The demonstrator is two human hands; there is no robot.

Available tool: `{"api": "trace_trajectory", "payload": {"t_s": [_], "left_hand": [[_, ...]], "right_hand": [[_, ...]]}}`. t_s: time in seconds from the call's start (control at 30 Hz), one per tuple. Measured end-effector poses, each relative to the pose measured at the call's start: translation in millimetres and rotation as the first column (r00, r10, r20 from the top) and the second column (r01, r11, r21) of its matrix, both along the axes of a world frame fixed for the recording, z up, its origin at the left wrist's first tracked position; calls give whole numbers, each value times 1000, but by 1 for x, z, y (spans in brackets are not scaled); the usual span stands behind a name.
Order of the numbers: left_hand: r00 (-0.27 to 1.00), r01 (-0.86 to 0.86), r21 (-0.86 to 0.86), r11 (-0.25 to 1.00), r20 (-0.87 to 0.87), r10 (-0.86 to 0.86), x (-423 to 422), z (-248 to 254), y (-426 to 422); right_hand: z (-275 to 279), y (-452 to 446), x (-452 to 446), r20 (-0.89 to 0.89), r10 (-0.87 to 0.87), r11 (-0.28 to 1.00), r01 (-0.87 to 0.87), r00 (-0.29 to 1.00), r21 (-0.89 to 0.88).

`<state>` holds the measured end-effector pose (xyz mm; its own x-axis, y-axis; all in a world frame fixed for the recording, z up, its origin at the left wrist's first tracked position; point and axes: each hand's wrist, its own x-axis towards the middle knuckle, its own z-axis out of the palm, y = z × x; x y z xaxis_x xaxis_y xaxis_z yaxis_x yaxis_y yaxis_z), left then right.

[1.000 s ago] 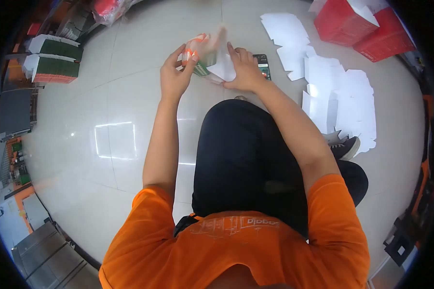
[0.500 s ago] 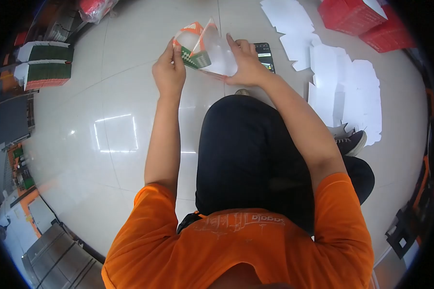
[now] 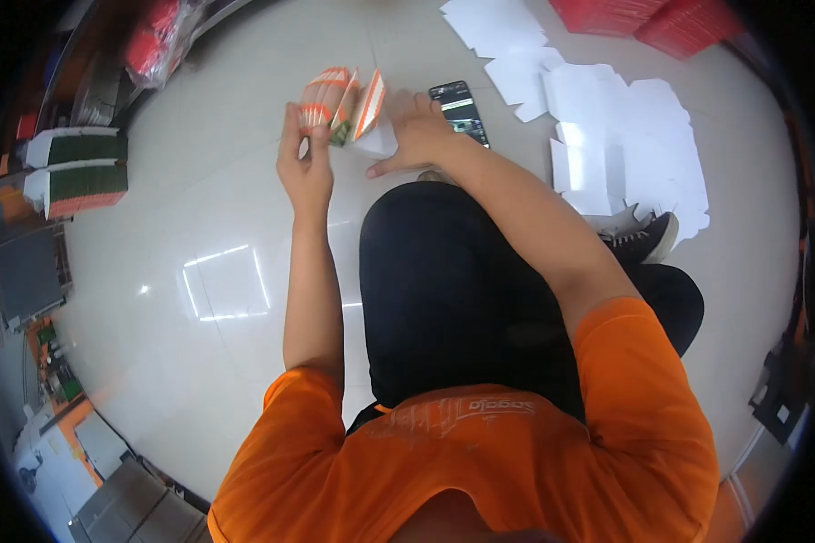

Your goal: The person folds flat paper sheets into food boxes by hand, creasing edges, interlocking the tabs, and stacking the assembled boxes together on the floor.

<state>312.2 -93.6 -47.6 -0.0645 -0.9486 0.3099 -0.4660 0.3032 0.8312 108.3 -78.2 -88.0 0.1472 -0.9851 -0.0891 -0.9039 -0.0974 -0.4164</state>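
A partly folded printed carton (image 3: 324, 101), orange and white with some green and a white inside, is held up between my two hands above the floor. My left hand (image 3: 306, 172) pinches its near left edge between thumb and fingers. On the other side, my right hand (image 3: 417, 136) spans a white panel, with its thumb low and its fingers stretched up along it. The fingertips of that hand are blurred. Just right of it, a phone (image 3: 462, 113) with a lit screen lies on the floor.
Flat white carton blanks (image 3: 598, 136) spread over the floor at right, near my shoe (image 3: 643, 240). Red stacks (image 3: 607, 14) stand at the far right. A green and red stack of cartons (image 3: 86, 185) is at left, and a plastic-wrapped red bundle (image 3: 163, 41) at the upper left.
The carton has turned so its striped orange outside shows more, and its panels have come closer together. My right hand has shifted left with it, uncovering more of the phone. The view has moved slightly.
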Motion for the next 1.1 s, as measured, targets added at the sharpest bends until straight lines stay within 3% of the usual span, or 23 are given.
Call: {"api": "trace_trajectory", "payload": {"t_s": [0.03, 0.13, 0.2, 0.3, 0.4, 0.5, 0.53, 0.6, 0.67, 0.73, 0.8, 0.9, 1.0, 1.1], "left_hand": [[993, -34, -16, 999, -110, 32, 2, -8, 3], [911, -155, 5, 988, -386, 145, 10, -10, 19], [827, -235, 90, 968, -504, 248, 5, 21, 49], [869, -222, -33, 974, -461, 182, -23, 64, 91], [882, 14, -158, 987, -463, -87, -57, 88, 104], [826, 367, -248, 896, -355, -437, -123, 123, 108], [841, 435, -285, 854, -209, -499, -148, 130, 108], [683, 687, -191, 702, -161, -712, -200, 139, 113], [599, 766, -211, 607, -110, -793, -254, 108, 118], [548, 823, -108, 558, -112, -829, -294, 52, 130], [508, 846, 97, 525, 159, -847, -297, 18, 144], [130, 893, 393, 220, 244, -961, -297, 5, 151], [194, 825, 488, 285, 229, -954, -294, 1, 139], [161, 732, 585, 349, 350, -923, -295, -3, 127]], "right_hand": [[-11, 2, -2, 2, 14, 999, -14, 1000, -41], [-53, -1, -31, 302, -214, 879, 319, 929, -356], [-38, 22, -76, 497, -255, 890, 403, 829, -214], [-61, 67, -116, 383, -198, 921, 305, 902, -242], [-64, 97, -118, 194, -129, 948, 178, 973, -262], [-55, 101, -113, 182, -123, 943, 172, 976, -284], [-35, 103, -106, 218, -122, 922, 191, 968, -335], [-34, 107, -108, 248, -119, 926, 197, 961, -322], [-71, 97, -119, 245, -132, 957, 188, 961, -221], [-87, 96, -127, 284, -62, 956, 139, 957, -259], [-83, 99, -125, 316, -56, 965, 133, 947, -228], [-83, 97, -121, 240, -69, 951, 137, 968, -278], [-82, 90, -117, 190, -107, 925, 168, 976, -341], [-85, 91, -115, 186, -119, 908, 183, 975, -377]]}}
